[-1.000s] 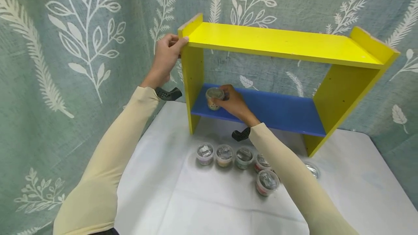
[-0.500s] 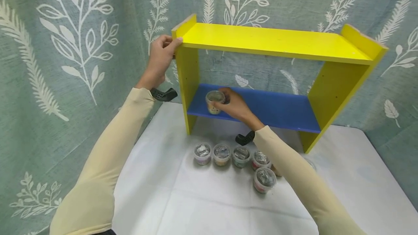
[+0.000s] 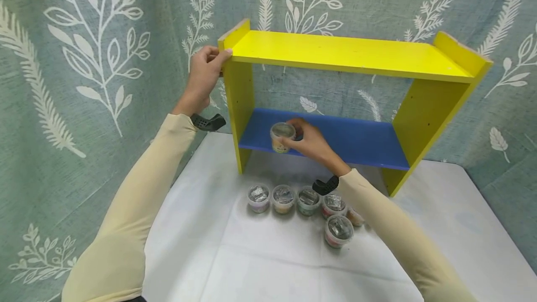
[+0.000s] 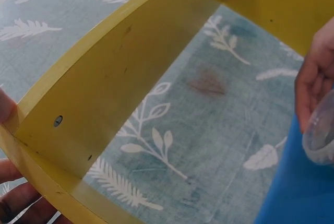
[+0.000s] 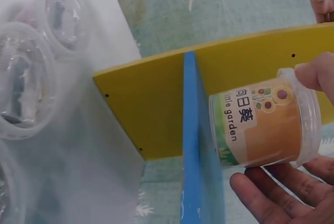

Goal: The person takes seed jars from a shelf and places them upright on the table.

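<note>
My right hand (image 3: 312, 141) holds a clear plastic tub (image 3: 281, 140) with a lid, thumb on the lid and fingers along the other side. In the right wrist view the tub (image 5: 261, 125) shows an orange sunflower label reading "little garden". It stands upright at the front of the blue shelf board (image 3: 348, 141), near the left end; whether its base touches the board I cannot tell. My left hand (image 3: 203, 73) grips the top left corner of the yellow shelf unit (image 3: 335, 55), thumb in front. Its other fingers (image 4: 21, 198) are partly hidden behind the side panel.
On the white-covered table (image 3: 260, 264), below the unit, several similar tubs stand in a row, among them a purple-tinted one (image 3: 258, 206) and a green-tinted one (image 3: 308, 208). A red-tinted tub (image 3: 339, 231) sits nearer. Leaf-patterned cloth (image 3: 168, 22) hangs behind and at the left.
My right hand has moved the tub rightward and toward the front edge of the blue board. The left hand keeps its grip on the corner. The head view has shifted slightly.
</note>
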`<state>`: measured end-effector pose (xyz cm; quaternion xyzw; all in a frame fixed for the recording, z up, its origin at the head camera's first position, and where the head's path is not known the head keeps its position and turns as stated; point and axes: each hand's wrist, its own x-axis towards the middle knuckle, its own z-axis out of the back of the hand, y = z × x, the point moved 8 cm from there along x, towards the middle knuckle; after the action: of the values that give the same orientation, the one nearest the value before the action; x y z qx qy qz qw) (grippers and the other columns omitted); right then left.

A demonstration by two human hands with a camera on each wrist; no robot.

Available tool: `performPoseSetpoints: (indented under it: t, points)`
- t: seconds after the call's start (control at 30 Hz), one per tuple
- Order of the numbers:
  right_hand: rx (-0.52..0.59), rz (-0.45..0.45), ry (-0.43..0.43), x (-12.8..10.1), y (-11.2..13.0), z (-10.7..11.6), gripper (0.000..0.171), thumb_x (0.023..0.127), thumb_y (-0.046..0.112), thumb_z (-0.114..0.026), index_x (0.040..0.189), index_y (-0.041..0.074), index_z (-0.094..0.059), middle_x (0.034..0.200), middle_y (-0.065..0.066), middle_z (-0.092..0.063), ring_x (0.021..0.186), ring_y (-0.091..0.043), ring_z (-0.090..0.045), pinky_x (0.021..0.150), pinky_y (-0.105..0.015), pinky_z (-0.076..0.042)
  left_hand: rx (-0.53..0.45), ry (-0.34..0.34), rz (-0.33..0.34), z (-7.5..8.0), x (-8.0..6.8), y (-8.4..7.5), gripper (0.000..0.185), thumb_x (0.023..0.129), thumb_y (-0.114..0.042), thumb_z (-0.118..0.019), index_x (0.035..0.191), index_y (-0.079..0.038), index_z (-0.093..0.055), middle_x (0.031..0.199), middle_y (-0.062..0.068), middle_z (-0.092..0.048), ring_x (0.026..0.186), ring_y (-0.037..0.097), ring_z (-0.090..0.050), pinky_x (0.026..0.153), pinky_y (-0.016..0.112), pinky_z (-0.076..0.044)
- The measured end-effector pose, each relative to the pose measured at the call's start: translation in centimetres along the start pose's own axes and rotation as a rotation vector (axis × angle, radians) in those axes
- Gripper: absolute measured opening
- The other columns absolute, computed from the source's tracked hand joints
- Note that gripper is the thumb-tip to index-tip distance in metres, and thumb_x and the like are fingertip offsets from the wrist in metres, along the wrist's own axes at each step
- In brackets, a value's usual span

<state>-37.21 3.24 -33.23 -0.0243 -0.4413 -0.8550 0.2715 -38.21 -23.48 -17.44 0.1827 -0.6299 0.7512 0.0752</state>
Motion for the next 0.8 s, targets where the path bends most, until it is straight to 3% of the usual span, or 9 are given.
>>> performPoseSetpoints:
  t: [0.4,0.8]
  points:
    - [-0.049,0.012,0.009,-2.5,-0.5,0.6,0.062,0.094,0.047,-0.074,0.142,0.014,-0.054,0.119,-0.002,-0.065,0.103,-0.018,-0.064,0.081,-0.040,-0.056,0.011,-0.004,-0.011,0.0,0.1,0.1,0.039,0.099,-0.042,-0.067,0.121,-0.011,-0.062,0.115,0.004,-0.060,0.102,0.022,-0.061,0.095,0.035,-0.050]
    - [-0.009,-0.001,0.025,-4.6,-0.8,0.4,0.060,0.091,0.037,-0.080,0.139,0.011,-0.055,0.114,-0.006,-0.067,0.100,-0.020,-0.066,0.084,-0.033,-0.059,-0.001,-0.001,-0.018,-0.1,0.0,0.0,0.038,0.100,-0.041,-0.066,0.121,-0.011,-0.061,0.117,0.005,-0.060,0.102,0.021,-0.060,0.094,0.035,-0.049]
